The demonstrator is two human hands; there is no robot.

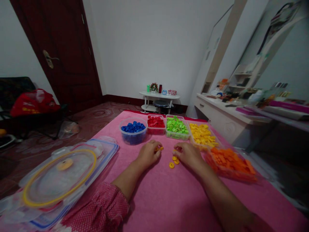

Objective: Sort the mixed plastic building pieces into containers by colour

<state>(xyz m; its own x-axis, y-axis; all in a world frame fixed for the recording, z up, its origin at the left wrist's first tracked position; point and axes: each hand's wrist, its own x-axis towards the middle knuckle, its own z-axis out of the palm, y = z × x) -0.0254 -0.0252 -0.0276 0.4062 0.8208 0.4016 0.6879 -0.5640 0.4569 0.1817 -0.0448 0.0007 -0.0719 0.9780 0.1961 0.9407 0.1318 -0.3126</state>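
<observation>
My left hand (148,154) rests on the pink cloth (164,196) with its fingers curled round a small orange piece (159,149). My right hand (188,154) lies beside it, fingers bent over a small piece near its fingertips that I cannot make out. Between the hands lie a few loose yellow-orange round pieces (173,161). Beyond the hands stand a round tub of blue pieces (133,130), a box of red pieces (155,124), a box of green pieces (177,127), a box of yellow pieces (202,135) and a box of orange pieces (229,161).
A stack of clear container lids (60,174) lies at the table's left. A white desk (227,116) with clutter stands at the right, a small white side table (159,96) at the far wall, a dark door (60,51) at the left.
</observation>
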